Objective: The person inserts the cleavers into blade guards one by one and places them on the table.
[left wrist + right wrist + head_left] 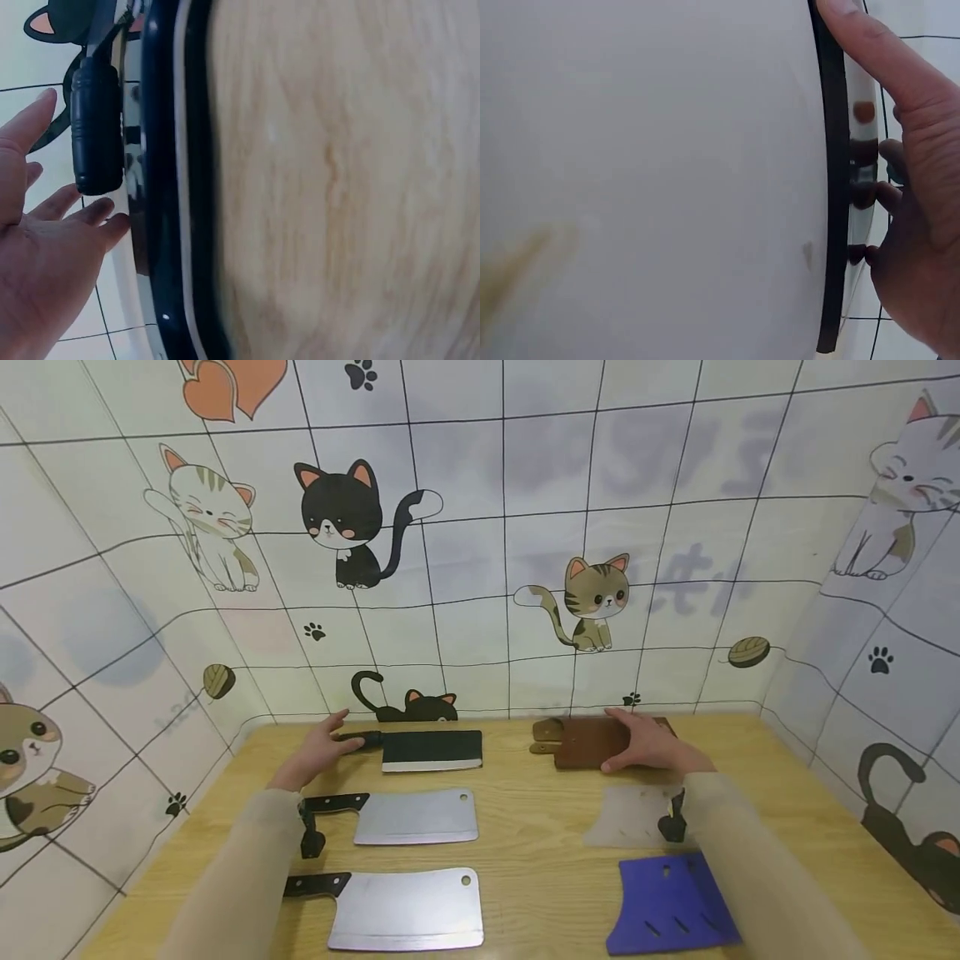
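In the head view my left hand [321, 749] is at the handle of a black cleaver [431, 747] with a pale cutting edge. The left wrist view has the fingers of that hand [56, 247] spread below the butt of the ribbed black handle [97, 127], not closed round it. My right hand [641, 741] rests over a brown leather knife sheath [581, 747] with two straps, thumb at its near edge and fingers towards its far edge. In the right wrist view the thumb of the right hand [926, 195] is stretched out; the fingertips are partly hidden.
Two silver cleavers, a middle one [420, 817] and a nearer one [408, 910], lie below the black one. A translucent blade guard [622, 818] and a blue-purple slotted guard [667, 902] lie by my right forearm. A cat-patterned wall [480, 568] borders the wooden table [532, 860].
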`<control>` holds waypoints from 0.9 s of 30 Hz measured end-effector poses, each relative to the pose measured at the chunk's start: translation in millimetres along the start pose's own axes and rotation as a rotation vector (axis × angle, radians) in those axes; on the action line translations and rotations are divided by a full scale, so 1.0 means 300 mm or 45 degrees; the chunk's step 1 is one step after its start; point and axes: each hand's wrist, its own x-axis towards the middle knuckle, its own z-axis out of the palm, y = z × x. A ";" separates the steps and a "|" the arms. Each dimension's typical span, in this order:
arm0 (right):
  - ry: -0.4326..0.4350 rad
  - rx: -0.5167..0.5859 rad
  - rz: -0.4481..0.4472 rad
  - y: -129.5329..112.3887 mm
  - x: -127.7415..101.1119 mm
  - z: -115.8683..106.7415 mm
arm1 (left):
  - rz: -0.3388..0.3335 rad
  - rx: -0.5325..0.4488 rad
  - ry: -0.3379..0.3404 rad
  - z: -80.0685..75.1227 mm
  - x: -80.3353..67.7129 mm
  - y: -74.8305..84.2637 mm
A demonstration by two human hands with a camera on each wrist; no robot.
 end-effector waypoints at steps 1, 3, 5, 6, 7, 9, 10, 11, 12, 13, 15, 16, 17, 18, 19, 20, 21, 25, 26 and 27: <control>-0.015 -0.020 0.002 0.007 -0.001 -0.003 | 0.004 -0.019 -0.002 0.004 0.007 -0.004; -0.050 -0.062 0.014 0.022 0.001 0.001 | 0.021 -0.045 -0.007 0.006 0.019 -0.012; -0.075 -0.108 0.010 0.026 0.008 0.009 | 0.048 -0.035 -0.002 0.005 0.029 -0.020; -0.084 -0.128 0.004 0.025 0.013 0.013 | 0.064 -0.027 0.004 0.006 0.033 -0.024; -0.089 -0.152 -0.011 0.023 0.019 0.016 | 0.078 -0.013 0.011 0.005 0.036 -0.027; -0.101 -0.173 -0.012 0.019 0.028 0.016 | 0.090 -0.002 0.014 0.008 0.037 -0.035; -0.106 -0.183 -0.006 0.014 0.030 0.011 | 0.098 0.003 0.016 0.011 0.038 -0.038; -0.114 -0.193 0.001 0.009 0.031 0.004 | 0.099 -0.006 0.017 0.015 0.038 -0.040; -0.124 -0.208 0.001 0.004 0.031 -0.007 | 0.099 -0.015 0.015 0.020 0.038 -0.042; -0.132 -0.216 0.001 0.000 0.031 -0.016 | 0.100 -0.020 0.012 0.020 0.040 -0.040; -0.144 -0.219 0.000 -0.008 0.032 -0.036 | 0.099 -0.041 0.005 0.022 0.045 -0.034; -0.146 -0.226 -0.004 -0.012 0.032 -0.044 | 0.098 -0.052 0.003 0.022 0.048 -0.032; -0.146 -0.225 -0.012 -0.014 0.032 -0.052 | 0.096 -0.063 0.002 0.023 0.051 -0.030; -0.143 -0.228 -0.023 -0.014 0.033 -0.055 | 0.097 -0.075 0.000 0.023 0.054 -0.028; -0.142 -0.226 -0.020 -0.014 0.034 -0.055 | 0.095 -0.086 0.000 0.023 0.058 -0.028; -0.140 -0.234 -0.026 -0.012 0.035 -0.054 | 0.091 -0.096 -0.005 0.023 0.060 -0.027; -0.140 -0.237 -0.030 -0.011 0.036 -0.051 | 0.083 -0.107 -0.016 0.022 0.061 -0.027; -0.164 -0.234 -0.001 0.001 0.042 -0.025 | 0.048 -0.114 -0.042 0.021 0.061 -0.029; -0.163 -0.234 -0.001 0.003 0.043 -0.019 | 0.043 -0.109 -0.048 0.020 0.061 -0.028; -0.164 -0.230 -0.007 0.002 0.043 -0.014 | 0.038 -0.105 -0.050 0.019 0.060 -0.028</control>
